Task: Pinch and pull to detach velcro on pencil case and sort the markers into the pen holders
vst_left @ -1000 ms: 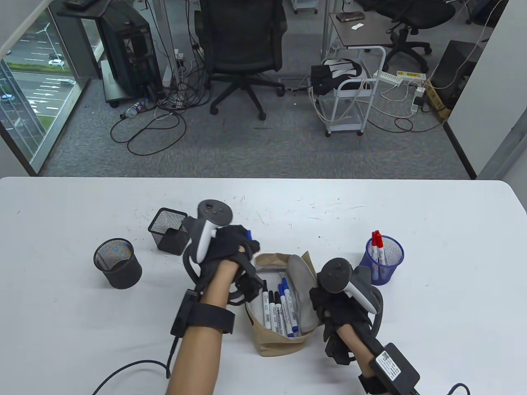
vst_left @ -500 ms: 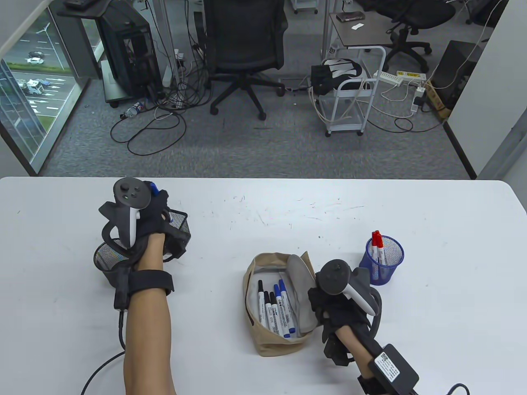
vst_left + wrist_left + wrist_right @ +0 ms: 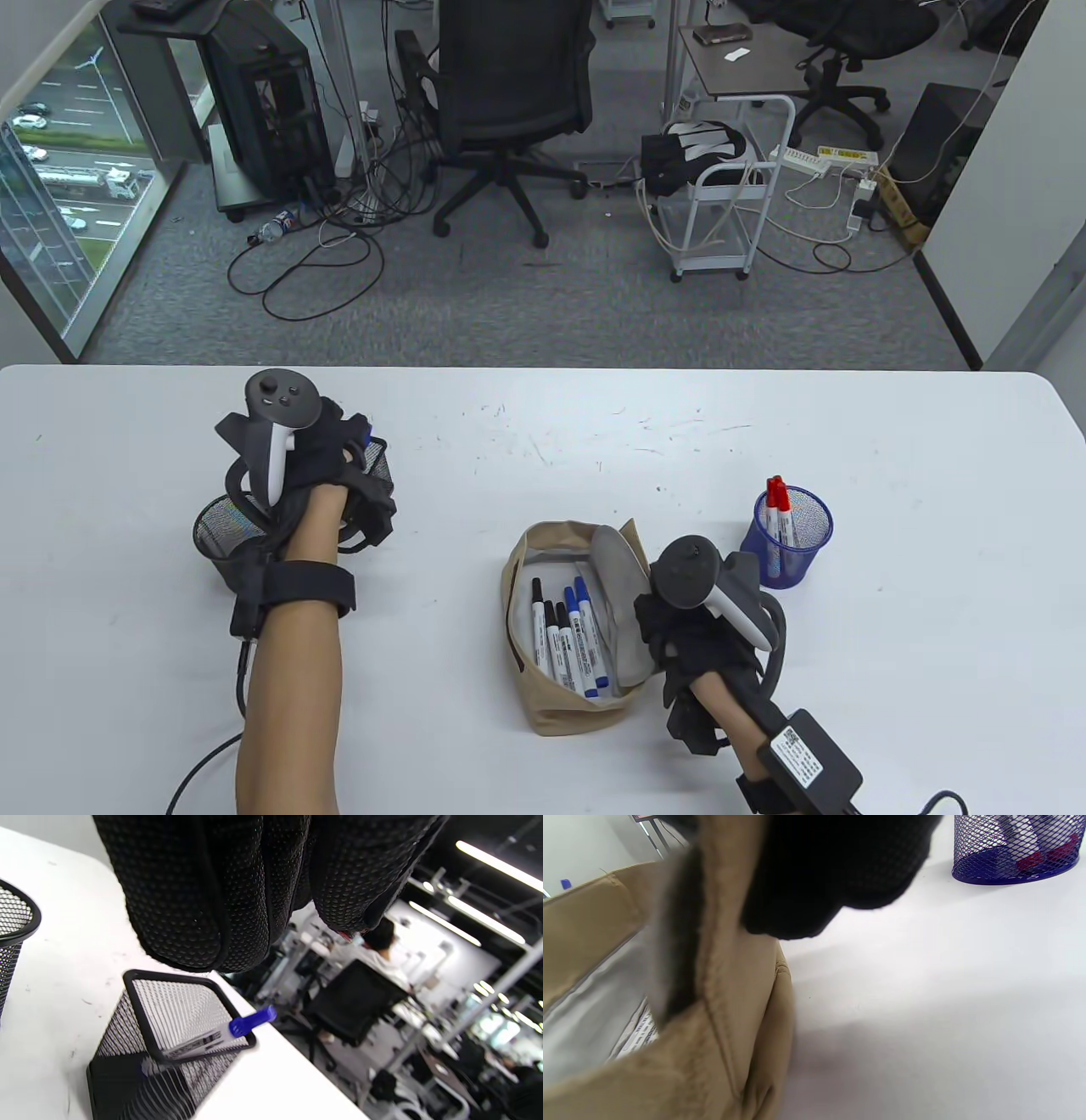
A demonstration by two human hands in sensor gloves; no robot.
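Markers with white barrels and black or blue caps [image 3: 567, 638] lie side by side inside my tan fabric pencil case [image 3: 567, 709], which gapes open on the white bench [image 3: 916, 662]. My right hand [image 3: 691, 632] pinches its right flap. My left hand [image 3: 318, 454] hangs, fingers loose and holding nothing, over the square black mesh holder [image 3: 140, 1052], where a blue-capped marker [image 3: 231, 1029] leans on the rim. Two red-capped markers [image 3: 776, 514] stand in the round blue mesh holder [image 3: 802, 556].

The table view looks down on the white counter [image 3: 543, 424] from the person's side, while each wrist view sits low and close, the left sharing the square mesh holder [image 3: 169, 1035] [image 3: 377, 467], the right the pencil case [image 3: 670, 1005] [image 3: 577, 705].
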